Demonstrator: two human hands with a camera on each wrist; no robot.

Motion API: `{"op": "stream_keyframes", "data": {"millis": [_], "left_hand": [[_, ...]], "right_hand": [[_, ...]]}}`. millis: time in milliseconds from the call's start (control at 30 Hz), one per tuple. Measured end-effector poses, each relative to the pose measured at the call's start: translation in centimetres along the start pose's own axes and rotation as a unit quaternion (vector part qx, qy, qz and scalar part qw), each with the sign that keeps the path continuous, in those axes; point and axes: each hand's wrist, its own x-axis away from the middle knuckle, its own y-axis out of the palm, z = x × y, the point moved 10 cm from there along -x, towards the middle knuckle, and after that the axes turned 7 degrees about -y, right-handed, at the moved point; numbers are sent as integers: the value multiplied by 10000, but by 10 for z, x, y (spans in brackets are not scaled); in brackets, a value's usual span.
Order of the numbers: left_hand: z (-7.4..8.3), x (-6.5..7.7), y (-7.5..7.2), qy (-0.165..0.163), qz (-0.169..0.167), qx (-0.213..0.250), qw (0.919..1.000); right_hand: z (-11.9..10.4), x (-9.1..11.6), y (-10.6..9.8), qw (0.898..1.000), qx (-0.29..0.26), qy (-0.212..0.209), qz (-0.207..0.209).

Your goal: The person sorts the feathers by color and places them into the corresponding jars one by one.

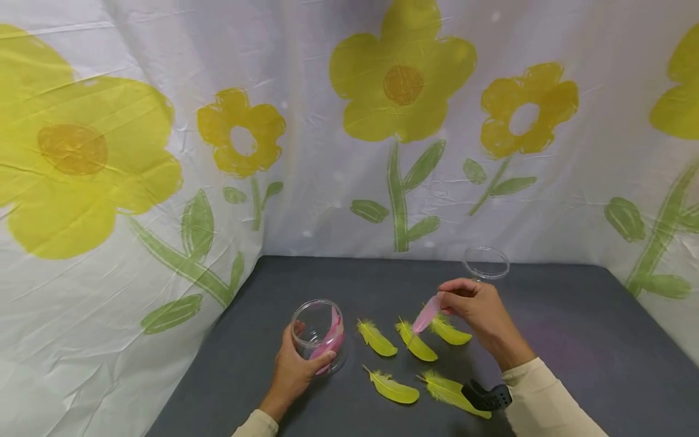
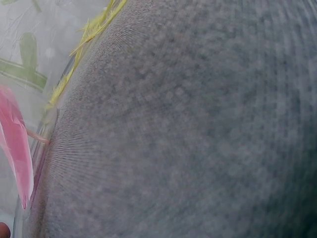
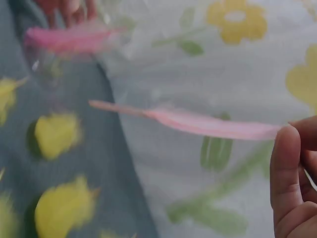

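My left hand (image 1: 295,370) grips a clear round jar (image 1: 318,301) by its side, with the thumb across the front. Bright pink feathers (image 1: 330,343) stand inside the jar against its wall. Thumb and fingertips of my right hand (image 1: 486,312) pinch a pale pink feather (image 1: 426,315) by its vane end. Its bare quill points toward the jar in the right wrist view (image 3: 116,107). Below and around it lie several yellow feathers (image 1: 377,338) on the dark table. A pink feather (image 2: 17,144) shows through the jar wall in the left wrist view.
A clear round lid (image 1: 487,277) is at the table's back edge, beyond my right hand. The dark grey tabletop (image 1: 229,364) meets a white flower-printed curtain (image 1: 306,200) at the back and sides. A black wristband (image 1: 486,396) is on my right wrist.
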Motion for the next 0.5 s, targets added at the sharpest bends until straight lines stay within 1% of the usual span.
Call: {"op": "stream_keyframes", "data": {"millis": [133,267,367,500], "left_hand": [[0,-1,1,20,16,58,10000],[1,-2,1,64,-2,96,9999],[2,-1,1,65,-27,75,9999],[0,0,0,7,-30,29,10000]], "right_hand": [[-17,-19,28,9996,-220,-159,-108],[-28,-32,57,9977,-535,-314,-258],[-32,-38,78,9958,-740,-406,-353],[-33,-46,104,9948,-748,-540,-423]]}}
